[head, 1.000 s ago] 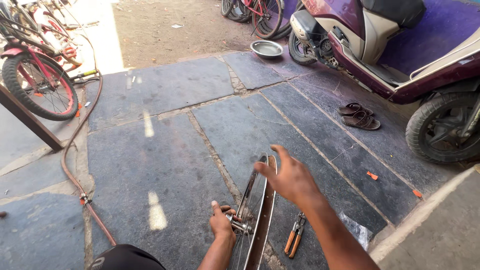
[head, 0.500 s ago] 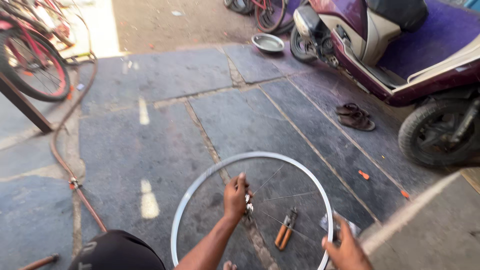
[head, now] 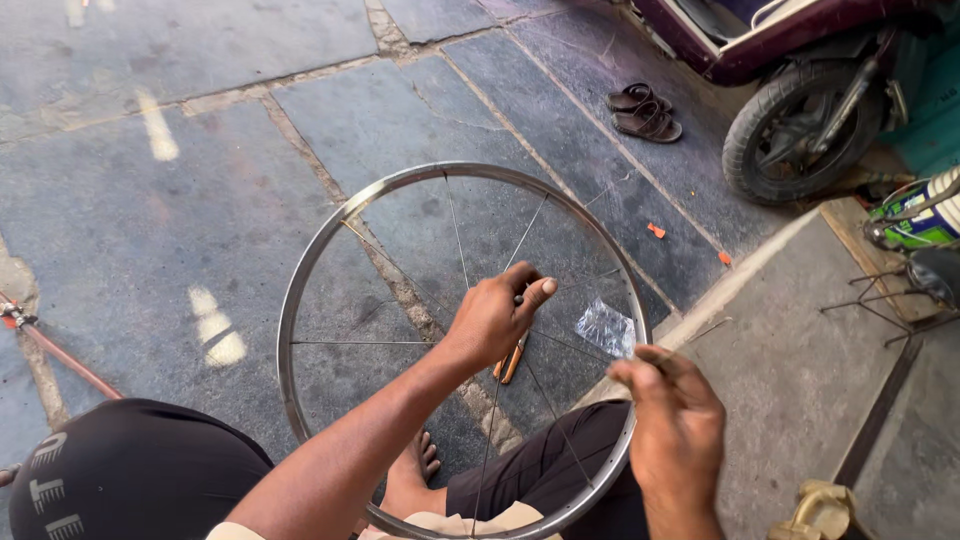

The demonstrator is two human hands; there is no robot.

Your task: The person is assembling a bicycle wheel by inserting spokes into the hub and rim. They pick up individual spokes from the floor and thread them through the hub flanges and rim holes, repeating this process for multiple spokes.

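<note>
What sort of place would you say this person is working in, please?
Probably a roadside cycle repair stall on stone paving: the left hand steadies a bare spoked bicycle wheel rim, orange-handled pliers lie on the slabs, and a parked scooter stands close by.

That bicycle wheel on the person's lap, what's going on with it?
A seated person holds a bare bicycle wheel rim flat over their legs. The left hand grips the hub at the centre; the right hand is at the rim's near edge. Orange-handled pliers and a small plastic bag lie on the stone floor below.
</note>
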